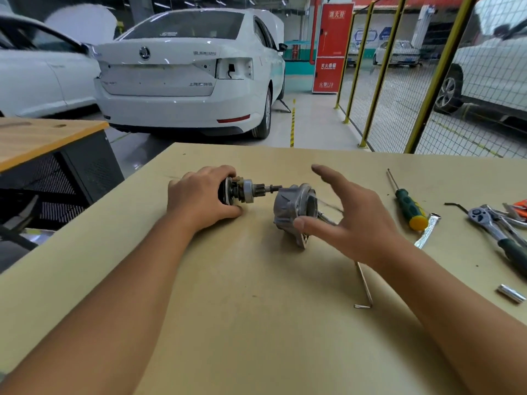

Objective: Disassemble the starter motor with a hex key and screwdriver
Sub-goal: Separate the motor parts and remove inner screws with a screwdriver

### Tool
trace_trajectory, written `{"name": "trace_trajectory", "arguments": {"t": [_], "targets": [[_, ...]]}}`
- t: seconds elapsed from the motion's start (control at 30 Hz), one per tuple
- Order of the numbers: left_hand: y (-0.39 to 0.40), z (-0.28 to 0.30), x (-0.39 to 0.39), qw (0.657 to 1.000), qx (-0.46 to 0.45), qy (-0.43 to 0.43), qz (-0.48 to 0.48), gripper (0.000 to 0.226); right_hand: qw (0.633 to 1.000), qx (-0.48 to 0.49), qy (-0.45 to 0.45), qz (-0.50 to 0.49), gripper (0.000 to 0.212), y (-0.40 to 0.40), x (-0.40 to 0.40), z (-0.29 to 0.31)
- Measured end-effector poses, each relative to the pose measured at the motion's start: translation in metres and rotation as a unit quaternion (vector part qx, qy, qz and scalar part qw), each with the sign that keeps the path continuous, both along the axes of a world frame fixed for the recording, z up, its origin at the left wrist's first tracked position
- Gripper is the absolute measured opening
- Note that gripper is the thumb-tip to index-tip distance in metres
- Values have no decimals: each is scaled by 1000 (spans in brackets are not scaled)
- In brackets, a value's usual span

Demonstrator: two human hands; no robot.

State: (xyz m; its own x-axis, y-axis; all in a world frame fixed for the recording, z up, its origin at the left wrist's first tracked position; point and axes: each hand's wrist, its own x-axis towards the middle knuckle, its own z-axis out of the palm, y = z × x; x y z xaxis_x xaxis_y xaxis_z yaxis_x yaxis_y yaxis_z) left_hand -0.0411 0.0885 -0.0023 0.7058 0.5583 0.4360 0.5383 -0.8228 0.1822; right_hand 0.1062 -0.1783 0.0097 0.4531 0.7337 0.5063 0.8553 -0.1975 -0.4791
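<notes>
While the left hand (199, 199) grips the motor body (238, 191) at desk (228, 323) centre, nose housing (295, 208) sits at its 3 o'clock, right hand (350, 220) spread, holding nothing. Risk: the pinion shaft is still near the housing; a nudge could roll it.

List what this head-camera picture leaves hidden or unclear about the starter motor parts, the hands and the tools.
- Motor body: its rear is covered by the left hand.
- Housing: whether the right hand touches it is unclear.
- Hex key: its upper end is hidden by the right wrist.
- Ratchet: its handle is cut off by the right edge.
</notes>
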Motion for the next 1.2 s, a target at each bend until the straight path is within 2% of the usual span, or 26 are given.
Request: {"name": "trace_trajectory", "arguments": {"t": [0.17,0.27,0.33,0.5,0.63,0.73,0.77,0.83,0.9,0.97,1.07,1.2], "targets": [[0,-1,2,1000,14,-15,18,63,999,42,29,-5,99,-7,-4,7],[2,-1,0,1000,8,-14,11,63,997,-71,16,1,114,-1,-10,9],[4,-1,-1,1000,0,-14,0,63,991,-134,-10,-14,115,8,-15,5],[11,4,-5,997,-50,-62,-10,57,987,-139,-31,-68,102,32,-15,7],[21,7,-8,981,-128,-146,-9,58,993,-11,100,-56,83,43,-5,27],[26,8,-14,972,-156,-171,-34,59,968,50,237,-72,73,52,27,53],[26,8,-16,971,-162,-170,-46,59,961,38,255,-102,65,54,40,60],[25,9,-17,966,-179,-173,-72,55,956,-50,219,-189,59,57,62,69],[24,9,-18,957,-208,-182,-92,52,945,-169,140,-244,67,58,75,67],[24,11,-16,948,-233,-189,-110,54,929,-250,85,-257,77,60,82,61],[17,13,-15,930,-273,-196,-148,58,910,-310,52,-271,79,62,82,54],[9,15,-12,884,-350,-235,-201,58,899,-336,50,-277,79,65,85,37]]}}
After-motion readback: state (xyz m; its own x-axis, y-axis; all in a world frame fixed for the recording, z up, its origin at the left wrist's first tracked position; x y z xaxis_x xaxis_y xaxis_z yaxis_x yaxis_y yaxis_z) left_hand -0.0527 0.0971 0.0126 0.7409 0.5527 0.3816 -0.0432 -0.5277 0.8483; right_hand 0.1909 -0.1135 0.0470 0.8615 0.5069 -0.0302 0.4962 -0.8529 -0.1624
